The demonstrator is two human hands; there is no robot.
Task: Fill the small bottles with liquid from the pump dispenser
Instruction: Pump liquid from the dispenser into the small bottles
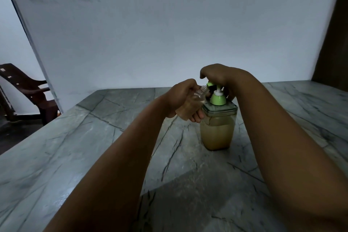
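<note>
Nearest: both forearms reach out over the grey stone table (79, 156), w/ a dark shadow patch on the near surface.

Mid-table stands the pump dispenser (218, 126), a square clear jar roughly half full of cloudy yellowish liquid, green collar and pump on top.

Left hand (181, 98) grips a small bottle (188, 108), fingers curled round its body. The bottle is tilted, long axis running from low-left up to the right, so its threaded mouth sits just beside the green spout, on the dispenser's left. It looks partly filled already, though that's hard to tell through the hand.

Right hand (219, 76) rests on the pump head from above, fingers curled over it; it's the nearer hand to the pump. Probably mid-fill: next press needs mouth under spout.

Far: pale wall, a wall switch top right, and a dark chair (28, 90) far left.
</note>
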